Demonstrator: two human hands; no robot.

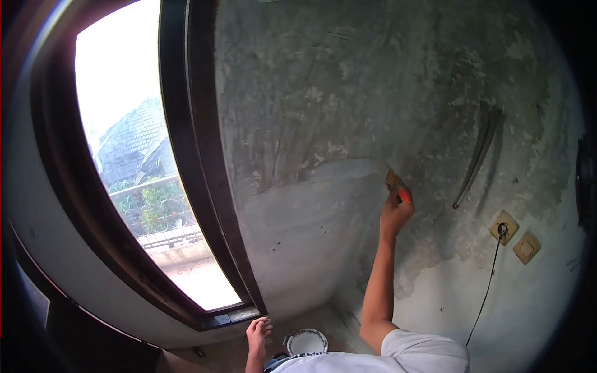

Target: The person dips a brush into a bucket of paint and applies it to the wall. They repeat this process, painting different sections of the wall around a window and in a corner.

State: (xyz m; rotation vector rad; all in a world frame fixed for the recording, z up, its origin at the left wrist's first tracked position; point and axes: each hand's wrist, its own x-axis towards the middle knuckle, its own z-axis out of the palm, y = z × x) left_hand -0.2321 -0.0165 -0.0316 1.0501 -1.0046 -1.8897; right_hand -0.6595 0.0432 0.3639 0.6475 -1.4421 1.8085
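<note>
My right hand (398, 208) is raised to the wall and closed around a scraper with an orange-red handle (405, 196). Most of the tool is hidden by my fingers; its tip is at the wall, by the edge of a smooth pale patch (305, 211). Above that patch the wall (348, 81) is dark grey, mottled and flaking. Low on the left, my left hand (258, 332) hangs near the window's bottom corner, its fingers loosely bent and apart, with nothing visible in it.
A round bucket (326, 343) with whitish contents stands on the floor below me. The dark window frame (199, 155) borders the wall at left. On the right are a wall socket (504, 227) with a plugged-in cord (485, 292), a switch plate (527, 247) and a protruding dark cable or tube (477, 158).
</note>
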